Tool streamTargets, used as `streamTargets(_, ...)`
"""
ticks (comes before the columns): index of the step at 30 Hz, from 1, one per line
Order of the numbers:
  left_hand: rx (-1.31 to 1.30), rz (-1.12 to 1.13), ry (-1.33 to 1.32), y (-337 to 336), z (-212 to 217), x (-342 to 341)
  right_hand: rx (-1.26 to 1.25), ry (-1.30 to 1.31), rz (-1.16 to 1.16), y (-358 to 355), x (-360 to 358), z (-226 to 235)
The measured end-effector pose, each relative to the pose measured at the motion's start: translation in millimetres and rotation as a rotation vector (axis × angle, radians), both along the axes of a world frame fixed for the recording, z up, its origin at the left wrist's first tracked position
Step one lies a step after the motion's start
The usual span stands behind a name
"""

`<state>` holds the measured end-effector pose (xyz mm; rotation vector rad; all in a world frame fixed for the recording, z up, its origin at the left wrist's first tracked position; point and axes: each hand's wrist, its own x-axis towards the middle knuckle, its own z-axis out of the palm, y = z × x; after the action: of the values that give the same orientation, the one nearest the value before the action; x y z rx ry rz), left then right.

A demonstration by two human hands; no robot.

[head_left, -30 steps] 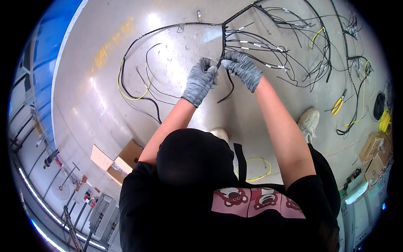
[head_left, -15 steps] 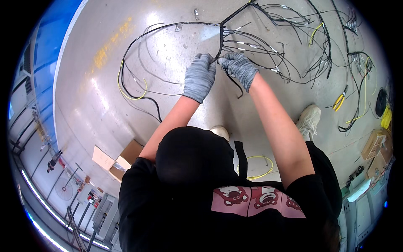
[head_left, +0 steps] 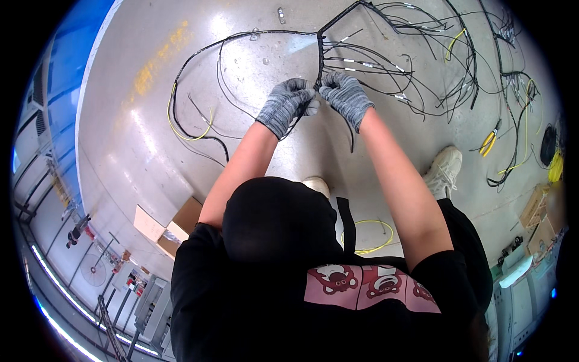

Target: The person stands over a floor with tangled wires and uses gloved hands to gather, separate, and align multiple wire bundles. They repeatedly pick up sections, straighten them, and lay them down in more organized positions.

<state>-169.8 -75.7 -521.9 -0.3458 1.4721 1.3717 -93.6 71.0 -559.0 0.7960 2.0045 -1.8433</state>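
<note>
A black wiring harness lies on the grey floor, its trunk running down to my gloved hands. My left hand is closed around the trunk's near end, with thin black wires passing beneath the palm. Close beside it, my right hand pinches the harness with thumb and forefinger. Between the fingertips the exact grip is partly hidden. From under the right hand a loose black cable end hangs toward me. Several thin branches with white labels fan out to the right of the trunk.
Yellow-handled pliers lie at the right, near another harness. Black and yellow wire coils sit at the far right. A yellow wire loop lies by my feet. An open cardboard box stands at the lower left.
My left hand has turned, its thumb now showing beneath the fingers. My right hand has shifted slightly right. The thin wires on the left and the hanging cable end have moved.
</note>
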Motion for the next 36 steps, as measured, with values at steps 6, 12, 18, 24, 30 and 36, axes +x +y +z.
streamTargets(6, -0.109, -0.342, 0.304, 5, -1, -11, -0.141, 0.022, -0.044, -1, 4, 9)
streamTargets(12, -0.325, -0.712, 0.706, 7, 1, -12, -0.105, 0.110, -0.019, -3, 9, 2)
streamTargets(18, -0.368, -0.722, 0.795, 6, 8, -8, -0.125, 0.132, -0.132, -14, 13, -6)
streamTargets(24, -0.313, -0.717, 0.961, 3, -1, -3, -0.307, -0.024, -0.252, -23, 15, 1)
streamTargets(30, -0.330, -0.828, 1.017, 9, 18, 5, -0.429, -0.116, -0.295, -19, 15, -1)
streamTargets(36, -0.472, -0.918, 1.138, 9, 14, 8, -0.299, -0.045, -0.262, -18, 13, 9)
